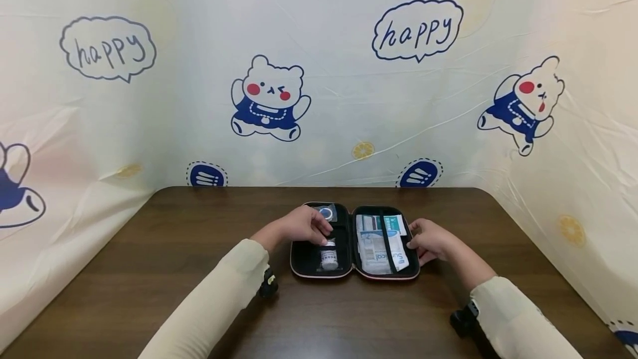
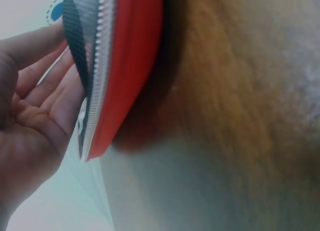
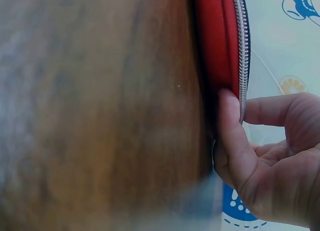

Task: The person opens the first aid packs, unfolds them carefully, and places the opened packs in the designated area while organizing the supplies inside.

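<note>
A zippered case (image 1: 324, 276) lies unfolded on the table, black inside, with a red shell (image 2: 131, 56) and a silver zipper (image 2: 99, 91). My left hand (image 1: 306, 225) reaches over its left half, fingertips just above a white bottle (image 1: 329, 259) held under a black strap. From the left wrist view, the fingers of this hand stretch behind the case's rim, their tips hidden. At the case's right edge, my right hand (image 1: 432, 241) pinches the rim; in the right wrist view its thumb presses the red side. White and teal packets (image 1: 374, 245) fill the right half under a strap.
A clear pouch with a round white item (image 1: 326, 213) sits in the case's upper left. The brown wooden table (image 1: 199, 254) meets a printed cloth backdrop (image 1: 339, 43) at its far edge. Dark wrist cameras (image 1: 268, 284) are worn on both cream sleeves.
</note>
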Action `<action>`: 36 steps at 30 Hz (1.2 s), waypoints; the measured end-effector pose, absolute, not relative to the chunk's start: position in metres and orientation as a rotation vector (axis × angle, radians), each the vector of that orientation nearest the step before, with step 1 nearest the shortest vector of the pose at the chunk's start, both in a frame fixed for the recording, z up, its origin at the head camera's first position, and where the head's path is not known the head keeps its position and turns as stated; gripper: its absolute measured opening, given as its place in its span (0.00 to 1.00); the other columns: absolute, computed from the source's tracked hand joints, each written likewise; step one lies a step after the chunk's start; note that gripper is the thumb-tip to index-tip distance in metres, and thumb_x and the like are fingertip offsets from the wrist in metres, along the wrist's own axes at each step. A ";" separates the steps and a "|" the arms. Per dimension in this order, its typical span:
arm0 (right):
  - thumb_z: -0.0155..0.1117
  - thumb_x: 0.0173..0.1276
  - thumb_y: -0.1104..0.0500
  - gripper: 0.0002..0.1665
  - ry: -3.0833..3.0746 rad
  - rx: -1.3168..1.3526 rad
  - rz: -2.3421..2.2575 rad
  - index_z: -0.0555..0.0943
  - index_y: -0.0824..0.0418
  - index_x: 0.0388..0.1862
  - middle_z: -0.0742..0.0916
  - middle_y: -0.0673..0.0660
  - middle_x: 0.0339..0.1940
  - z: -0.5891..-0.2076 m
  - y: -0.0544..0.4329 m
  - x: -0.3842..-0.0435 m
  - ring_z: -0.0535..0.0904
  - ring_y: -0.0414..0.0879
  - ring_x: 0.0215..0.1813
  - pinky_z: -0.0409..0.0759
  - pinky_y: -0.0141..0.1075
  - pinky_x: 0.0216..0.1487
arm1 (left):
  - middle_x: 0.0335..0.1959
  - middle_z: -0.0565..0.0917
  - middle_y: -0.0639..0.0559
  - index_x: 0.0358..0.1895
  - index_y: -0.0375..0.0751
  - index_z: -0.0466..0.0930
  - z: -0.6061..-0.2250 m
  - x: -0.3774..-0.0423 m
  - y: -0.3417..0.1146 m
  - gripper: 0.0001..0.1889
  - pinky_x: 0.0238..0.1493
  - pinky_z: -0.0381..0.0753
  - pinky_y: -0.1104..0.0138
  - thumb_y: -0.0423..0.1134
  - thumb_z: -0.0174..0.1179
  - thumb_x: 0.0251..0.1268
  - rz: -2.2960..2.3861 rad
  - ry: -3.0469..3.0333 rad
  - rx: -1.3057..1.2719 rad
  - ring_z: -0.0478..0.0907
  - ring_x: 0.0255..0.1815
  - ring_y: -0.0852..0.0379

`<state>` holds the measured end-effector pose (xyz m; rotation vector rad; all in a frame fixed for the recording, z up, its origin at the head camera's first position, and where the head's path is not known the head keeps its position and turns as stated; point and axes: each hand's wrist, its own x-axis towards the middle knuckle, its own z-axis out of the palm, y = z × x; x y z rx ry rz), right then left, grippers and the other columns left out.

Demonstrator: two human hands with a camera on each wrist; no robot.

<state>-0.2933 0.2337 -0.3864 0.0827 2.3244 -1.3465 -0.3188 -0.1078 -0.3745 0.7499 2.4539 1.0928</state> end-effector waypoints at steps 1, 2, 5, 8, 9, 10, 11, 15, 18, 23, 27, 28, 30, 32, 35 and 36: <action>0.57 0.68 0.70 0.29 2.321 0.077 -1.347 0.60 0.69 0.65 0.79 0.68 0.41 -0.386 0.234 -0.293 0.81 0.54 0.32 0.85 0.42 0.30 | 0.37 0.86 0.50 0.44 0.36 0.86 -0.375 -0.319 -0.107 0.12 0.44 0.84 0.65 0.30 0.71 0.54 1.101 2.460 0.754 0.83 0.38 0.58; 0.58 0.68 0.70 0.29 2.320 0.074 -1.347 0.60 0.69 0.65 0.79 0.68 0.41 -0.386 0.234 -0.293 0.81 0.53 0.32 0.85 0.41 0.30 | 0.36 0.86 0.50 0.43 0.35 0.86 -0.376 -0.318 -0.107 0.12 0.44 0.84 0.65 0.30 0.71 0.54 1.109 2.460 0.758 0.83 0.38 0.58; 0.57 0.67 0.70 0.28 2.319 0.067 -1.348 0.60 0.69 0.64 0.79 0.67 0.40 -0.386 0.234 -0.293 0.81 0.53 0.31 0.85 0.41 0.30 | 0.36 0.86 0.50 0.43 0.34 0.85 -0.376 -0.317 -0.105 0.12 0.44 0.84 0.65 0.30 0.71 0.54 1.130 2.445 0.773 0.83 0.38 0.58; 0.57 0.67 0.71 0.28 2.317 0.066 -1.353 0.60 0.70 0.64 0.79 0.67 0.40 -0.387 0.234 -0.294 0.81 0.53 0.31 0.85 0.41 0.29 | 0.36 0.86 0.49 0.43 0.34 0.85 -0.375 -0.317 -0.103 0.12 0.43 0.84 0.65 0.29 0.71 0.54 1.136 2.433 0.789 0.83 0.38 0.58; 0.57 0.67 0.71 0.28 2.317 0.062 -1.352 0.60 0.70 0.64 0.79 0.68 0.40 -0.387 0.235 -0.294 0.81 0.53 0.31 0.85 0.41 0.30 | 0.37 0.86 0.49 0.44 0.34 0.85 -0.374 -0.317 -0.103 0.12 0.42 0.84 0.65 0.29 0.71 0.54 1.136 2.436 0.785 0.83 0.38 0.57; 0.58 0.67 0.71 0.28 2.316 0.066 -1.357 0.60 0.70 0.64 0.79 0.68 0.40 -0.387 0.235 -0.294 0.81 0.53 0.31 0.85 0.42 0.30 | 0.37 0.86 0.48 0.44 0.34 0.85 -0.374 -0.317 -0.103 0.13 0.42 0.84 0.65 0.29 0.71 0.54 1.135 2.442 0.781 0.83 0.38 0.57; 0.58 0.67 0.71 0.28 2.316 0.065 -1.356 0.60 0.70 0.64 0.79 0.68 0.40 -0.388 0.235 -0.294 0.81 0.53 0.31 0.85 0.42 0.30 | 0.37 0.86 0.48 0.44 0.34 0.85 -0.373 -0.317 -0.103 0.13 0.41 0.84 0.65 0.29 0.71 0.54 1.131 2.452 0.775 0.83 0.38 0.57; 0.58 0.68 0.70 0.29 2.316 0.068 -1.348 0.60 0.69 0.64 0.79 0.68 0.40 -0.387 0.234 -0.294 0.80 0.53 0.30 0.85 0.42 0.30 | 0.39 0.85 0.46 0.46 0.34 0.85 -0.371 -0.317 -0.105 0.14 0.38 0.85 0.65 0.30 0.71 0.55 1.134 2.483 0.740 0.82 0.37 0.56; 0.58 0.67 0.70 0.29 2.329 0.074 -1.330 0.60 0.69 0.64 0.79 0.67 0.39 -0.387 0.234 -0.294 0.80 0.52 0.28 0.85 0.41 0.29 | 0.41 0.85 0.43 0.46 0.33 0.84 -0.369 -0.317 -0.105 0.15 0.37 0.85 0.64 0.30 0.71 0.55 1.161 2.488 0.728 0.82 0.37 0.55; 0.59 0.67 0.70 0.29 2.341 0.076 -1.312 0.60 0.69 0.64 0.79 0.67 0.38 -0.388 0.235 -0.295 0.80 0.52 0.27 0.84 0.40 0.28 | 0.44 0.84 0.39 0.47 0.32 0.84 -0.362 -0.318 -0.106 0.16 0.36 0.85 0.64 0.30 0.71 0.55 1.209 2.510 0.687 0.82 0.36 0.55; 0.59 0.67 0.70 0.29 2.347 0.071 -1.298 0.60 0.68 0.64 0.79 0.67 0.38 -0.388 0.235 -0.295 0.80 0.52 0.28 0.84 0.41 0.28 | 0.42 0.84 0.39 0.47 0.31 0.83 -0.357 -0.322 -0.108 0.15 0.35 0.85 0.64 0.31 0.71 0.55 1.226 2.543 0.677 0.82 0.33 0.55; 0.59 0.67 0.70 0.29 2.351 0.070 -1.292 0.60 0.69 0.64 0.79 0.67 0.39 -0.387 0.235 -0.295 0.80 0.52 0.28 0.85 0.41 0.28 | 0.41 0.84 0.39 0.46 0.31 0.83 -0.356 -0.324 -0.109 0.15 0.34 0.85 0.64 0.30 0.71 0.55 1.226 2.552 0.683 0.82 0.32 0.56; 0.59 0.67 0.70 0.29 2.356 0.070 -1.284 0.60 0.69 0.64 0.79 0.67 0.39 -0.387 0.235 -0.296 0.80 0.53 0.29 0.85 0.41 0.29 | 0.40 0.84 0.39 0.46 0.31 0.83 -0.353 -0.327 -0.109 0.15 0.35 0.85 0.64 0.30 0.70 0.55 1.233 2.561 0.676 0.81 0.32 0.56; 0.59 0.67 0.70 0.29 2.358 0.073 -1.278 0.60 0.69 0.64 0.79 0.67 0.39 -0.387 0.235 -0.296 0.80 0.53 0.30 0.85 0.41 0.29 | 0.40 0.84 0.40 0.46 0.31 0.83 -0.350 -0.330 -0.109 0.15 0.35 0.85 0.64 0.30 0.70 0.55 1.235 2.569 0.661 0.81 0.32 0.55; 0.60 0.67 0.69 0.29 2.360 0.083 -1.280 0.61 0.69 0.64 0.79 0.67 0.39 -0.387 0.234 -0.296 0.79 0.53 0.30 0.85 0.41 0.29 | 0.38 0.84 0.43 0.48 0.31 0.83 -0.346 -0.334 -0.109 0.15 0.37 0.85 0.61 0.29 0.70 0.56 1.250 2.565 0.623 0.80 0.32 0.52; 0.60 0.67 0.69 0.29 2.362 0.086 -1.281 0.61 0.69 0.64 0.78 0.67 0.39 -0.387 0.234 -0.296 0.79 0.53 0.30 0.85 0.41 0.30 | 0.38 0.84 0.45 0.48 0.31 0.83 -0.345 -0.336 -0.110 0.15 0.38 0.85 0.59 0.28 0.69 0.56 1.256 2.564 0.613 0.80 0.31 0.50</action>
